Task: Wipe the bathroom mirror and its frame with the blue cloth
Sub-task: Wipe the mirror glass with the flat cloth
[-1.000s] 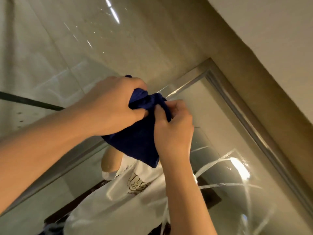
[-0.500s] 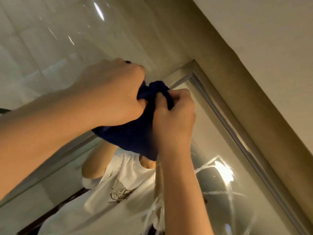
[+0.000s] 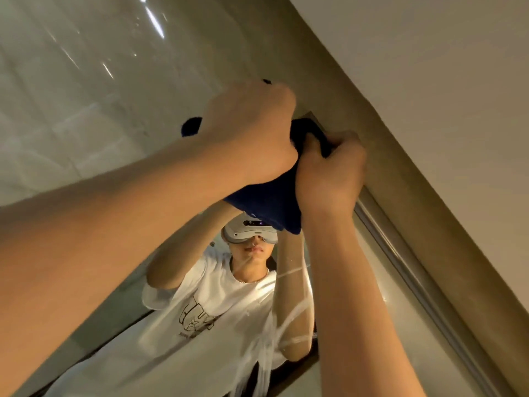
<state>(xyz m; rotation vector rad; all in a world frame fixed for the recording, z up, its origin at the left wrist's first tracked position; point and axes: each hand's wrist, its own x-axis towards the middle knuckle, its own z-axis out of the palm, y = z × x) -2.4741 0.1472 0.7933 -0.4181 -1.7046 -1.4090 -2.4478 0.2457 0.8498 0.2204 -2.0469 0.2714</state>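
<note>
Both hands clutched the cloth [image 3: 266, 204] up at the frame's [image 3: 400, 253] top corner: the left hand [image 3: 252, 138] fisted around its bunched upper part, the right hand [image 3: 332, 170] curled on the fold beside it. Streaks crossed the mirror [image 3: 286, 325] below, where a person's white shirt [image 3: 194, 339] reflected.

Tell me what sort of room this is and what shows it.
Most likely a bathroom. Glossy pale wall tiles run up to a large wall mirror in a metal frame, and both hands press a blue cloth into the frame's top corner.
</note>
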